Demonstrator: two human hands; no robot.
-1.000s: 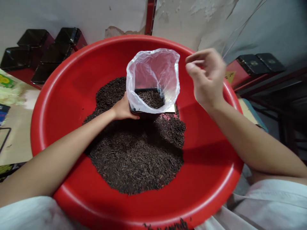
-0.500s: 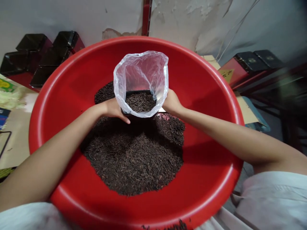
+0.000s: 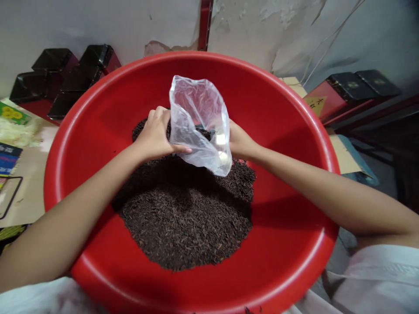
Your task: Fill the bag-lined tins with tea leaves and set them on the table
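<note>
A clear plastic bag (image 3: pixel 199 104) stands up as the liner of a dark-rimmed tin, with its mouth partly folded inward. Through the mouth a little dark dried tea shows; the tin itself is mostly hidden. My left hand (image 3: pixel 156 136) wraps the left side of the lined tin, its thumb lying across the front of the bag. On the right, my right hand (image 3: pixel 240 140) grips the other side, its fingers hidden behind the bag. Below both hands a heap of dark loose tea leaves (image 3: pixel 186 222) lies in a large red basin (image 3: pixel 281 261).
Several open black-and-red tins (image 3: pixel 54 59) stand left of the basin. Closed tins (image 3: pixel 352 87) with black lids are at the right. Cardboard (image 3: pixel 29 192) and printed packets (image 3: pixel 9 159) lie on the left. A peeling wall (image 3: pixel 242 30) rises behind.
My left hand has moved up along the tin's side, and its thumb now presses on the bag. The bag's front and left edges have folded inward, covering most of the tea inside.
</note>
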